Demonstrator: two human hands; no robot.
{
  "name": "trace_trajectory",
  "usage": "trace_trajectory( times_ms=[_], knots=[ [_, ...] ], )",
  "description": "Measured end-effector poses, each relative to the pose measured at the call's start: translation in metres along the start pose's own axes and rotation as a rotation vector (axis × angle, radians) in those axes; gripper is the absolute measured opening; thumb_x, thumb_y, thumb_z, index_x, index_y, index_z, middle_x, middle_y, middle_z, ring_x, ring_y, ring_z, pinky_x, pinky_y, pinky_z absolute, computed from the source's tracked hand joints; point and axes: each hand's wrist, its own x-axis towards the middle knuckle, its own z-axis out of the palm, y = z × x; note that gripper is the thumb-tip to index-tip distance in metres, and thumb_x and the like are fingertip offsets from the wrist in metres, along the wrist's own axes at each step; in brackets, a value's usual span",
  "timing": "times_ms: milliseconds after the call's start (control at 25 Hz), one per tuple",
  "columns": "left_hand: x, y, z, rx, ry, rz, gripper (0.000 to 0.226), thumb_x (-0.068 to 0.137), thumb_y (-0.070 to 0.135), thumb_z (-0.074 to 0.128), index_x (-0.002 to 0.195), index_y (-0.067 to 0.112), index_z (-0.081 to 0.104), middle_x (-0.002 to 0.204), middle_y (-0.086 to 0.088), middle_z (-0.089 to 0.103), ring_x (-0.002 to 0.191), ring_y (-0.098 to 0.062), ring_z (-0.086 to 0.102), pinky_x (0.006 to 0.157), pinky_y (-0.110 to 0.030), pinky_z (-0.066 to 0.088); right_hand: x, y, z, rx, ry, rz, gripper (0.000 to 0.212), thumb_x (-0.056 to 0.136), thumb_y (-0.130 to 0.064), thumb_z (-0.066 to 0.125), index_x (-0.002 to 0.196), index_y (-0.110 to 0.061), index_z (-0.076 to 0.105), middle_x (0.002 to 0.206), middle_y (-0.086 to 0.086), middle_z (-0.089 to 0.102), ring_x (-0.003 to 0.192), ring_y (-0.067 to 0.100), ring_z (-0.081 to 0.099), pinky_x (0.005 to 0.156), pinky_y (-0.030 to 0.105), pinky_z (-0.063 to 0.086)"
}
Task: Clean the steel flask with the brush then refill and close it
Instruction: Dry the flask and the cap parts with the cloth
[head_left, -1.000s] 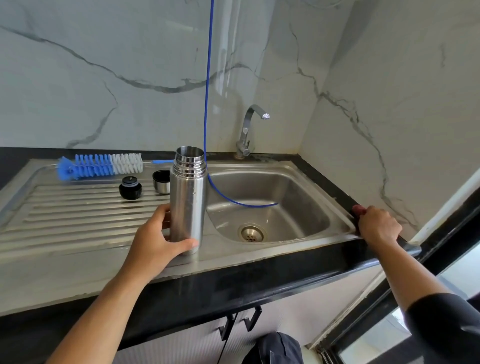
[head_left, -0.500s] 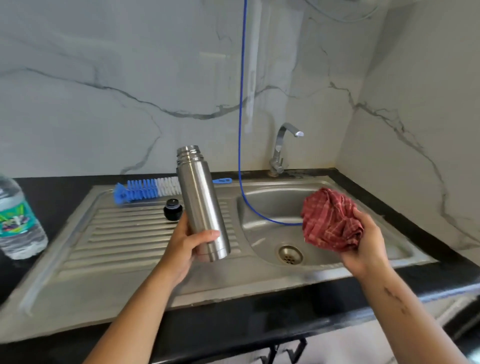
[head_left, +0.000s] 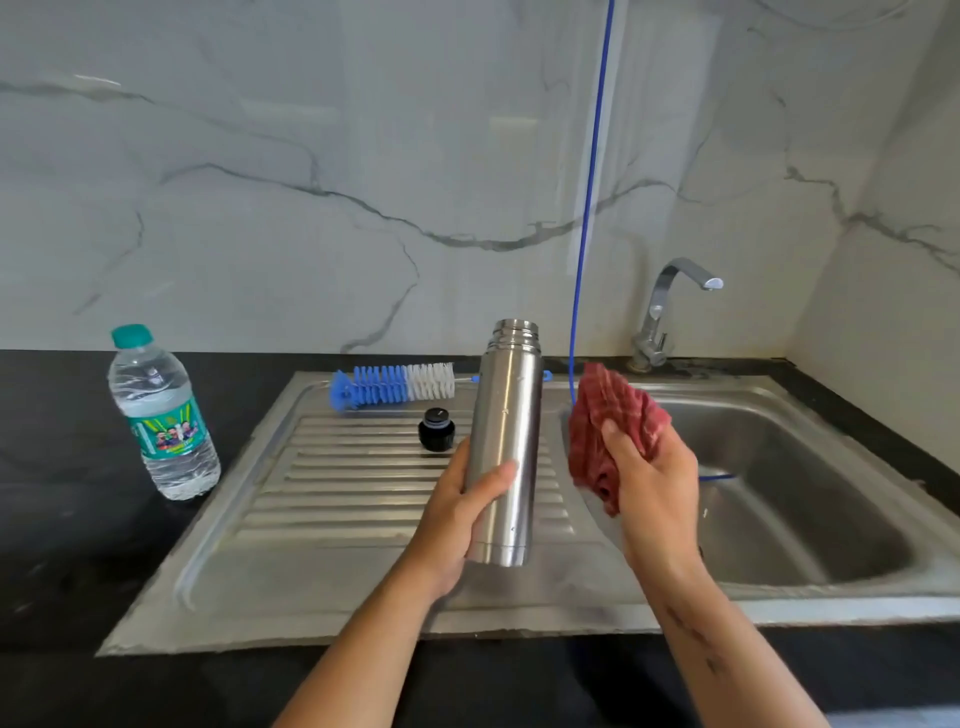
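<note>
My left hand grips the lower half of the open steel flask and holds it upright above the ribbed drainboard. Just right of the flask, my right hand clutches a crumpled red checked cloth, close to the flask's side but apart from it. The blue and white bottle brush lies at the back of the drainboard. The flask's black stopper stands in front of the brush, left of the flask.
A sealed plastic water bottle stands on the black counter at the left. The steel sink basin lies to the right, with a tap behind it. A thin blue hose hangs from above into the basin.
My right hand left the counter edge and now holds the red cloth, brought close to the flask. My left hand lifted the flask off the drainboard. The view shifted left, showing the water bottle.
</note>
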Motion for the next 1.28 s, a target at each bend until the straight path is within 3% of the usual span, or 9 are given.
trace_trajectory(
  times_ms=[80, 160, 280, 440, 560, 680, 880, 1080, 1280],
  knots=[
    [0.002, -0.001, 0.002, -0.032, -0.032, -0.014, 0.057, 0.091, 0.054, 0.066, 0.142, 0.032, 0.056, 0.13, -0.017, 0.067, 0.121, -0.045, 0.061, 0.105, -0.072, 0.043, 0.009, -0.005, 0.021, -0.029, -0.068, -0.164, 0.029, 0.102, -0.022, 0.058, 0.123, -0.041, 0.066, 0.112, 0.008, 0.074, 0.086, 0.017, 0.069, 0.077, 0.048, 0.06],
    [0.001, 0.001, 0.007, -0.044, -0.028, -0.042, 0.057, 0.099, 0.059, 0.052, 0.145, 0.025, 0.055, 0.133, -0.017, 0.066, 0.126, -0.041, 0.06, 0.109, -0.066, 0.043, 0.012, 0.0, 0.043, -0.109, -0.211, -0.328, 0.05, 0.102, -0.02, 0.059, 0.146, -0.041, 0.051, 0.15, -0.001, 0.055, 0.127, 0.019, 0.056, 0.11, 0.052, 0.047],
    [-0.004, 0.011, 0.008, -0.113, 0.03, -0.041, 0.055, 0.107, 0.049, 0.034, 0.143, 0.015, 0.057, 0.135, -0.012, 0.068, 0.129, -0.027, 0.062, 0.108, -0.043, 0.049, -0.011, 0.027, 0.061, -0.279, -0.344, -0.539, 0.056, 0.1, -0.006, 0.06, 0.153, -0.017, 0.045, 0.169, 0.002, 0.025, 0.156, 0.019, 0.021, 0.125, 0.051, 0.025],
    [-0.004, 0.017, -0.005, -0.181, 0.022, -0.073, 0.049, 0.098, 0.046, 0.042, 0.127, 0.011, 0.063, 0.104, -0.008, 0.079, 0.095, -0.016, 0.076, 0.081, -0.027, 0.062, -0.067, 0.053, 0.046, -0.445, -0.501, -0.791, 0.05, 0.098, -0.009, 0.06, 0.147, -0.013, 0.053, 0.168, 0.007, 0.026, 0.157, 0.035, 0.014, 0.124, 0.058, 0.021],
    [-0.008, 0.015, 0.003, -0.022, 0.048, 0.037, 0.038, 0.108, 0.035, 0.043, 0.132, 0.011, 0.059, 0.122, 0.0, 0.075, 0.117, -0.013, 0.069, 0.109, -0.042, 0.05, -0.063, 0.047, 0.043, -0.606, -0.465, -0.798, 0.053, 0.102, -0.038, 0.055, 0.151, -0.018, 0.049, 0.17, 0.003, 0.019, 0.158, 0.033, 0.007, 0.123, 0.06, 0.021],
    [-0.013, 0.015, 0.015, 0.164, -0.013, 0.154, 0.054, 0.105, 0.053, 0.043, 0.151, 0.025, 0.046, 0.147, 0.004, 0.059, 0.139, -0.015, 0.053, 0.115, -0.041, 0.043, -0.03, 0.026, 0.06, -0.731, -0.325, -0.807, 0.058, 0.103, -0.059, 0.041, 0.148, -0.024, 0.055, 0.171, 0.006, 0.014, 0.158, 0.035, -0.002, 0.123, 0.062, 0.018],
    [-0.009, 0.009, 0.016, -0.003, 0.0, 0.114, 0.053, 0.107, 0.052, 0.034, 0.147, 0.024, 0.052, 0.138, -0.011, 0.065, 0.132, -0.029, 0.06, 0.113, -0.057, 0.042, 0.021, -0.006, 0.086, -0.555, -0.163, -0.563, 0.053, 0.105, -0.047, 0.037, 0.154, -0.029, 0.043, 0.172, 0.005, 0.01, 0.158, 0.028, 0.008, 0.127, 0.047, 0.018],
    [-0.011, 0.014, 0.016, -0.084, 0.048, 0.089, 0.051, 0.111, 0.045, 0.026, 0.152, 0.024, 0.048, 0.149, -0.001, 0.058, 0.142, -0.017, 0.05, 0.115, -0.036, 0.039, -0.02, 0.014, 0.08, -0.533, -0.245, -0.534, 0.06, 0.107, -0.043, 0.024, 0.163, -0.027, 0.01, 0.172, -0.002, -0.001, 0.157, 0.008, -0.001, 0.128, 0.035, 0.013],
    [-0.011, 0.017, 0.006, -0.241, 0.084, 0.073, 0.078, 0.087, 0.064, 0.066, 0.142, 0.01, 0.055, 0.136, -0.028, 0.06, 0.126, -0.043, 0.059, 0.1, -0.043, 0.054, -0.089, 0.048, 0.065, -0.717, -0.275, -0.691, 0.057, 0.11, -0.039, 0.03, 0.162, -0.019, 0.019, 0.171, 0.013, 0.001, 0.158, 0.031, 0.008, 0.125, 0.046, 0.019]
  ],
)
